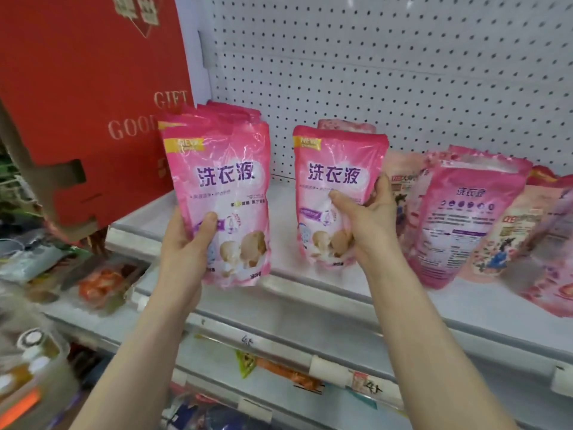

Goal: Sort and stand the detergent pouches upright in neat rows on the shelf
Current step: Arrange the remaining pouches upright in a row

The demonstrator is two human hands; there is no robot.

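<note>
My left hand [189,243] grips a pink detergent pouch [226,181] by its lower left side, with more pink pouches stacked behind it at the shelf's left end. My right hand [366,225] grips a second pink pouch [338,181] upright in the middle of the white shelf [310,283]; another pouch stands right behind it. To the right, a pink pouch [459,218] stands with its back label facing me, leaning slightly.
Paler pink pouches [508,240] with a cartoon figure lean at the right end of the shelf. A red gift box [86,97] hangs over the shelf's left end. White pegboard [372,72] backs the shelf. Lower shelves hold packaged goods and price tags.
</note>
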